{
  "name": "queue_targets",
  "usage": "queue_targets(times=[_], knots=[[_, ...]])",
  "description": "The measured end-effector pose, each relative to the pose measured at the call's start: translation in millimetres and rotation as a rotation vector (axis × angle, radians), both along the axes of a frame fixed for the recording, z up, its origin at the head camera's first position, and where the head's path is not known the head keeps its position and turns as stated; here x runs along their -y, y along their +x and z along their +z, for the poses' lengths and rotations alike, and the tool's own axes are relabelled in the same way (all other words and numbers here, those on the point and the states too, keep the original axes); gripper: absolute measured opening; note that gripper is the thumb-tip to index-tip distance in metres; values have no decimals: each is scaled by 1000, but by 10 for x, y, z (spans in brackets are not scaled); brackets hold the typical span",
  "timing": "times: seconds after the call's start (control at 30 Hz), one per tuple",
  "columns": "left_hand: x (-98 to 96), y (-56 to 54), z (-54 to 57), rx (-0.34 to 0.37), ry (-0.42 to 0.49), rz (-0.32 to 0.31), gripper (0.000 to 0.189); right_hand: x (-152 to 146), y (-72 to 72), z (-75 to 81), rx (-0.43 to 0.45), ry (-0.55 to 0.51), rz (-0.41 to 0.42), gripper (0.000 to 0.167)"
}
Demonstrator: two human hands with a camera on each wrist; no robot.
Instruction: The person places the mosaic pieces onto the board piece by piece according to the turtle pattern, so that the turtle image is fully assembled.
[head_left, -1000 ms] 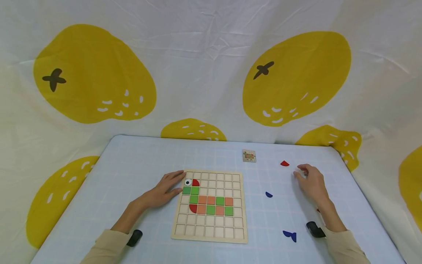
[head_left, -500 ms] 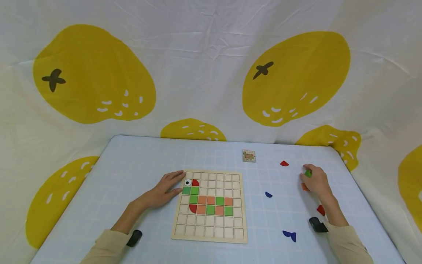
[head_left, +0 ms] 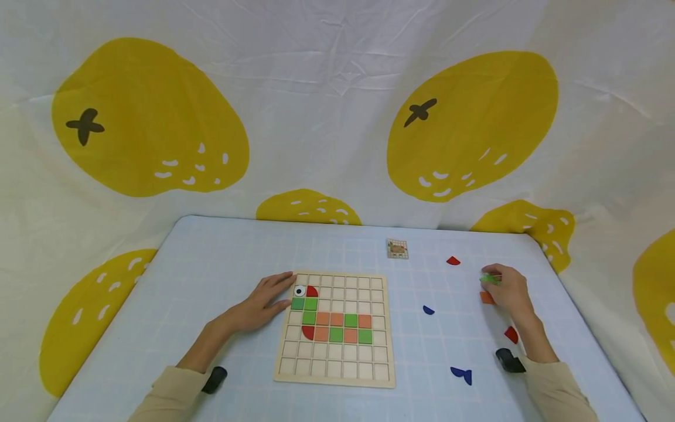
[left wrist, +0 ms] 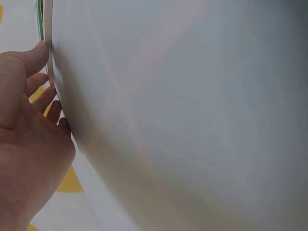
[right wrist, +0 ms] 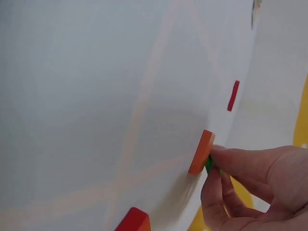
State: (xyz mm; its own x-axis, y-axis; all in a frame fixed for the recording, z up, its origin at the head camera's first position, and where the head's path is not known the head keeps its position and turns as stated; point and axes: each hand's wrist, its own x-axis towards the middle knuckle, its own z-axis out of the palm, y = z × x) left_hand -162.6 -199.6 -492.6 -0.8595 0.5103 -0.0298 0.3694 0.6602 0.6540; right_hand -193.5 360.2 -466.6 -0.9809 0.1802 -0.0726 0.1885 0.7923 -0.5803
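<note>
At the board's upper left edge, my left hand (head_left: 257, 303) lies with its fingers extended and touching the wooden grid board (head_left: 337, 368). Green, orange and red tiles plus a round eye tile (head_left: 300, 291) fill some of the board's squares. On the right side of the table, my right hand (head_left: 507, 288) pinches a green tile (head_left: 490, 279) between thumb and fingers. An orange tile (right wrist: 201, 153) lies on the table right beside that hand. In the right wrist view, the green tile is mostly hidden behind the thumb and fingers.
Loose on the table are a red quarter-round tile (head_left: 453, 261), a blue half-round tile (head_left: 429, 310), blue pieces (head_left: 462, 374) near the front, and another red piece (head_left: 511, 334) beside the right forearm. A small picture card (head_left: 398, 249) lies behind the board.
My right hand moved slightly right and took hold of the green tile, which now appears tilted between its fingers. The orange tile came into view below it. My left hand stayed put.
</note>
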Motion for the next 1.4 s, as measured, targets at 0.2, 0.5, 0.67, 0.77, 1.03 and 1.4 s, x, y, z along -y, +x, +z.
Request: queue_targets(times=[0.2, 0.5, 0.67, 0.77, 1.03, 1.4], knots=[[8, -2, -12, -10, 7, -5, 61, 95, 100, 3, -81, -20, 21, 25], [-8, -4, 2, -10, 18, -9, 61, 332, 202, 66, -130, -38, 79, 24], [-6, -8, -4, -3, 7, 0, 61, 455, 217, 89, -148, -45, 94, 23], [-2, -11, -14, -1, 3, 1, 62, 526, 233, 106, -152, -53, 99, 23], [6, -23, -31, -16, 13, -9, 61, 722, 269, 101, -160, -95, 133, 21], [-9, -19, -26, -19, 13, -4, 62, 1077, 298, 122, -173, -157, 151, 18]])
